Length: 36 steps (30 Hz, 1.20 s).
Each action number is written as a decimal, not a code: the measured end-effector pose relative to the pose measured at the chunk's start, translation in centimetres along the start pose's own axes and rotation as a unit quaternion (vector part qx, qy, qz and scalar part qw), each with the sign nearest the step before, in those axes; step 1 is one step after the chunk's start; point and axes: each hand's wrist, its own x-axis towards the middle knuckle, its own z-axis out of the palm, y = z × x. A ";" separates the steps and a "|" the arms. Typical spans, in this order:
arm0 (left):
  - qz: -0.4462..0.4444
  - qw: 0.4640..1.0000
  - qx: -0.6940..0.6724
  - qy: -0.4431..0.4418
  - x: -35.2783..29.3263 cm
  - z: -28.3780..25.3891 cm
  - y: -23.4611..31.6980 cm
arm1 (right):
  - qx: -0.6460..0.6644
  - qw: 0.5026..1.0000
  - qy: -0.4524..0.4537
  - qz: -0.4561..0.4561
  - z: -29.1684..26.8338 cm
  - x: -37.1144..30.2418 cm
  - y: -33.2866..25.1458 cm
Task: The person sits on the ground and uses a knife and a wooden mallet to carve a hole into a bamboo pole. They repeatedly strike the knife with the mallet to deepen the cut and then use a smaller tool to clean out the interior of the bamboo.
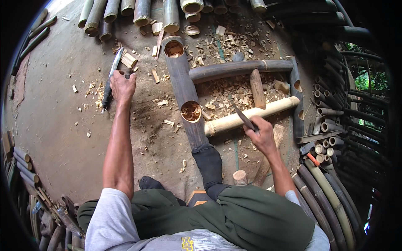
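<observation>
My left hand is closed around a short dark handle on the ground; most of what it belongs to is hidden. Just left of that hand lies a knife with a pale blade and black grip. My right hand grips a narrow, dark-bladed knife, its tip pointing up and left over a pale bamboo rail. This rail joins a thick dark bamboo post to a thinner post. Two scooped openings show in the thick post. A black-socked foot presses its near end.
A dark curved rail and a short brown strut complete the frame's visible parts. Wood chips litter the ground. Cut bamboo poles lie at the far side, with more stacked at right. A small log stands near my knee.
</observation>
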 end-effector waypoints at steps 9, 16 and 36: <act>0.091 0.992 -0.078 0.035 0.4 0.5 -3.3 | -0.039 0.937 0.117 0.327 10.8 -18.0 12.1; -0.107 0.620 -0.753 -0.192 -5.5 -5.4 0.9 | -0.152 0.906 0.239 0.315 7.7 -16.0 11.6; 0.256 0.845 -0.388 -0.265 -23.9 -0.4 20.1 | 0.211 0.843 0.220 0.443 5.8 -23.6 22.5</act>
